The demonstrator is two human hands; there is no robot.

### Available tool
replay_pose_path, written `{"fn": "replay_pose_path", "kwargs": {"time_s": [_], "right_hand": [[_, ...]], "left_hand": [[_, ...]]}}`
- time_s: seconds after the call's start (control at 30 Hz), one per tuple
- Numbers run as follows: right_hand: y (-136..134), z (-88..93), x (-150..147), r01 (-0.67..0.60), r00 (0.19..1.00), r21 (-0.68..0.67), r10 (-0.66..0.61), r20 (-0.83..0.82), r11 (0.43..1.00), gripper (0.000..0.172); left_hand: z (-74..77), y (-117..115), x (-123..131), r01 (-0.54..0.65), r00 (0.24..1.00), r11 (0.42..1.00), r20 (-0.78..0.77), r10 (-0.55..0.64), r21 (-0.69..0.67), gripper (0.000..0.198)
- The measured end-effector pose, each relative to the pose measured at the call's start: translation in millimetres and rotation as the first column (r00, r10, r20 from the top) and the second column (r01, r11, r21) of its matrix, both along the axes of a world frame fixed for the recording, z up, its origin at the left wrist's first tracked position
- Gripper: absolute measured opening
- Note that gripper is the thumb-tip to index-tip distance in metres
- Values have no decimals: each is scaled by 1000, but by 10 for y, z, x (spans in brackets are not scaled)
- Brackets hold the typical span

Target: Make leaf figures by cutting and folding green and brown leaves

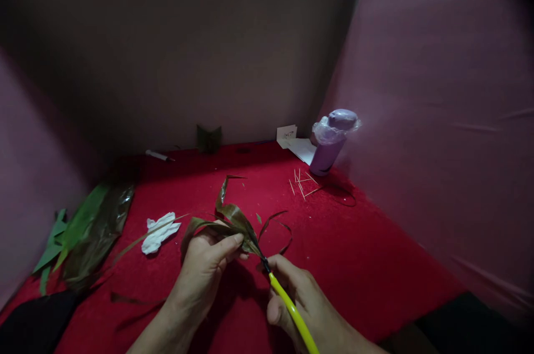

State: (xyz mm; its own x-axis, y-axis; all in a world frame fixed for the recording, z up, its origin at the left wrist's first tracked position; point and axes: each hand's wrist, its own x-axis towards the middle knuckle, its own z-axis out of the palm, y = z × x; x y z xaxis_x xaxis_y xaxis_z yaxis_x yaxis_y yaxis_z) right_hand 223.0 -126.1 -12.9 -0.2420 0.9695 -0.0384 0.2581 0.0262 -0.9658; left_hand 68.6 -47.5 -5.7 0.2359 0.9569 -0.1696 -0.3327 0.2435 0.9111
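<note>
My left hand (pixel 208 257) pinches a folded brown-green leaf (pixel 238 220) between thumb and fingers. Long leaf strips stick out from the fold, one bent upward and others trailing to the left. My right hand (pixel 298 293) grips yellow-handled pliers (pixel 292 309) with a dark head. The head meets the leaf's pointed right end, close to the fingertips; whether its jaws are closed on the leaf is too small to tell. Just beyond the pliers' head, a thin curled leaf strip (pixel 287 237) lies on the red cloth.
Crumpled white tissue (pixel 161 232) lies left on the red cloth (pixel 359 254). Several toothpicks (pixel 302 184) are scattered before a purple bottle (pixel 327 154) wrapped in plastic. White papers (pixel 301 149), a syringe (pixel 157 155) and a folded leaf piece (pixel 208 139) sit along the back wall. Large leaves (pixel 98 232) lie far left.
</note>
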Motion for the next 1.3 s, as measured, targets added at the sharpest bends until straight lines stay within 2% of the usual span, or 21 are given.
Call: {"fn": "replay_pose_path", "kwargs": {"time_s": [0.17, 0.3, 0.47, 0.67, 0.83, 1.03, 1.17, 1.3], "right_hand": [[-9, -104, -13, 12, 998, -6, -12, -65, 1000, 45], [-25, -154, -9, 14, 994, 2, -14, -105, 1000, 40], [-31, -68, -2, 5, 999, -41, -7, -50, 999, 34], [-62, 1, -3, 51, 998, -104, -47, 43, 993, 41], [-54, -7, -2, 8, 1000, -93, -6, 27, 996, 43], [-37, -102, -8, -6, 998, -51, 3, -57, 999, 26], [-51, -129, -2, 17, 997, -96, -25, -78, 995, 17], [-49, -27, 2, -21, 998, -154, 12, -64, 988, 24]], "left_hand": [[12, -2, 11, -13, 1000, 1000, -7, 12, -20, 17], [26, -18, 10, 27, 1000, 999, 2, -27, 35, 8], [34, -20, 1, 44, 998, 998, -39, -43, 40, 8], [28, -9, -7, 83, 995, 996, -62, -81, 34, 9], [20, -14, -21, 137, 989, 990, -62, -135, 43, 8], [15, -14, -24, 168, 984, 985, -69, -164, 50, 10], [24, -18, -20, 146, 986, 989, -85, -143, 33, 9], [24, -25, -19, 150, 986, 988, -84, -147, 35, 8]]}}
